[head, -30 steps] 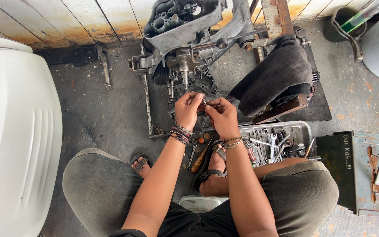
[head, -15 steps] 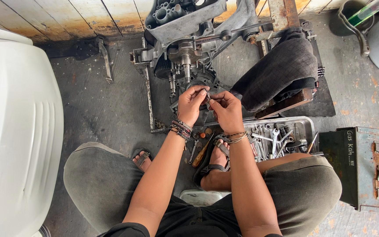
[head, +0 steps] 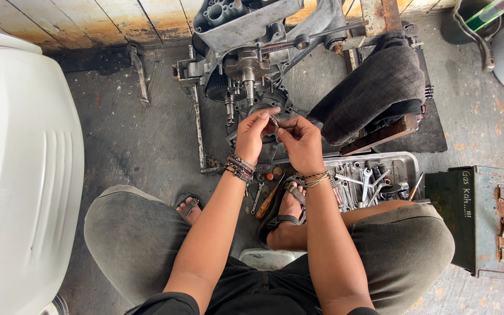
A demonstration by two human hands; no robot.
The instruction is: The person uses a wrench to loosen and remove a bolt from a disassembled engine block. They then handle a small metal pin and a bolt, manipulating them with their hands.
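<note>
My left hand (head: 254, 135) and my right hand (head: 300, 140) meet in front of me, fingertips pinched together on a small metal part (head: 274, 122). Both wrists wear bead bracelets. Just beyond the hands stands an opened grey engine (head: 246, 35) with bare shafts and gears, resting on a metal frame on the floor. I squat over it, knees spread, sandalled feet below the hands. How the part is shared between the two hands is hard to make out.
A metal tray of wrenches (head: 374, 172) lies by my right knee, a green metal box (head: 485, 216) further right. A dark cloth (head: 380, 87) drapes a wooden block. A white plastic body panel (head: 18, 175) fills the left. A wood-handled screwdriver (head: 268, 201) lies between my feet.
Both hands have stayed together on the small part, shifting only slightly while the fingers work it. The view has tilted a little.
</note>
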